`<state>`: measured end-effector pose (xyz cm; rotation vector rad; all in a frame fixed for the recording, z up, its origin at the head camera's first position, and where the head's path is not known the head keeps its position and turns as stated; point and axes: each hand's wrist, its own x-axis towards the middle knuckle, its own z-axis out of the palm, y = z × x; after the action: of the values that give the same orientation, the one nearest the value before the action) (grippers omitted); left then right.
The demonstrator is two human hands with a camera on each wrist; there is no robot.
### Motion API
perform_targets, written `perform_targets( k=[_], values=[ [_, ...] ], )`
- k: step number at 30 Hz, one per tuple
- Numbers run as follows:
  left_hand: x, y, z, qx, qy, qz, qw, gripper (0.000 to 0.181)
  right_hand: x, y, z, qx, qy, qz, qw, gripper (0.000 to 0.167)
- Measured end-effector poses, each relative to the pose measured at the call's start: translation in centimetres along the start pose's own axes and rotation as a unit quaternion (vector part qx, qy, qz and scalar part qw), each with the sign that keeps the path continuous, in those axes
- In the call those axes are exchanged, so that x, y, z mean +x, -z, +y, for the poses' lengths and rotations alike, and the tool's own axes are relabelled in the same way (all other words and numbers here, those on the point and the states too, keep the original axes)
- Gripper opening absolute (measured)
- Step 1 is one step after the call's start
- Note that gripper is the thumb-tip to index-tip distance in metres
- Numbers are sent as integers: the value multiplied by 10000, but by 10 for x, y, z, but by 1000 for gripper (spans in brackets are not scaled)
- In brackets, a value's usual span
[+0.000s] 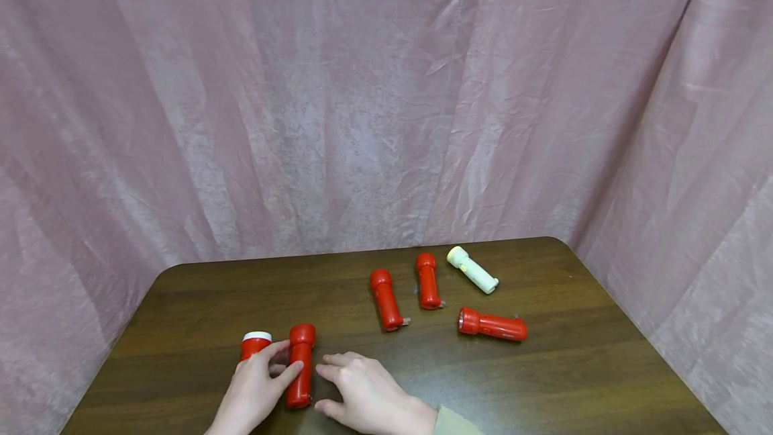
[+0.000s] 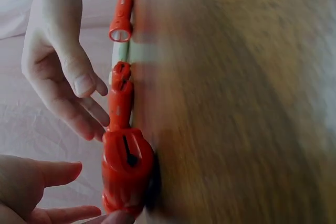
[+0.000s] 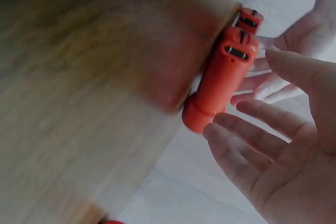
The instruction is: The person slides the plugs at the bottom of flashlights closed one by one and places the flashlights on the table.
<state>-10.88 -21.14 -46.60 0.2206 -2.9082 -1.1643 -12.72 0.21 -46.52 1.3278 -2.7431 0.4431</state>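
Note:
A red flashlight (image 1: 300, 368) lies lengthwise on the table between my two hands. My left hand (image 1: 255, 381) is at its left side, the thumb and index finger close against it; the left wrist view shows the fingers loosely spread. Beyond that hand, a red flashlight with a white rim (image 1: 256, 340) is mostly hidden. To the right, my right hand (image 1: 367, 391) hovers just beside the flashlight. In the right wrist view, the fingers of that right hand (image 3: 278, 150) are extended, the tips close to the red flashlight (image 3: 223, 80).
Farther back on the brown wooden table (image 1: 580, 368) lie a red flashlight (image 1: 386, 301), another red flashlight (image 1: 428, 280), a white flashlight (image 1: 474, 270) and a sideways red flashlight (image 1: 492, 325). A pink curtain (image 1: 362, 99) hangs behind the table's far edge.

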Motion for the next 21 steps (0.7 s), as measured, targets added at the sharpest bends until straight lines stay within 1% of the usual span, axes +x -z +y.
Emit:
perform_targets(
  k=[4,7,9,13,16,19,21],
  values=[
    [-2,2,4,188,-76,141,9997,50,-9,7,4,178,-30,149,9997,51],
    [-5,3,6,233,-139,268,9993,49,-15,12,8,257,-40,256,9993,53],
    [-7,3,7,255,-122,339,9990,48,-18,15,11,330,-94,273,9990,55],
    [-12,3,12,140,-231,503,9984,46,-26,21,16,524,-293,255,9979,57],
    [-15,0,17,14,-425,643,9970,45,-32,24,20,548,-427,342,9970,58],
    [-16,-4,24,-84,-475,646,9967,45,-38,25,24,514,-508,522,9960,59],
    [-17,-8,28,-168,-568,645,9962,46,-41,26,26,500,-545,656,9951,60]
  ],
)
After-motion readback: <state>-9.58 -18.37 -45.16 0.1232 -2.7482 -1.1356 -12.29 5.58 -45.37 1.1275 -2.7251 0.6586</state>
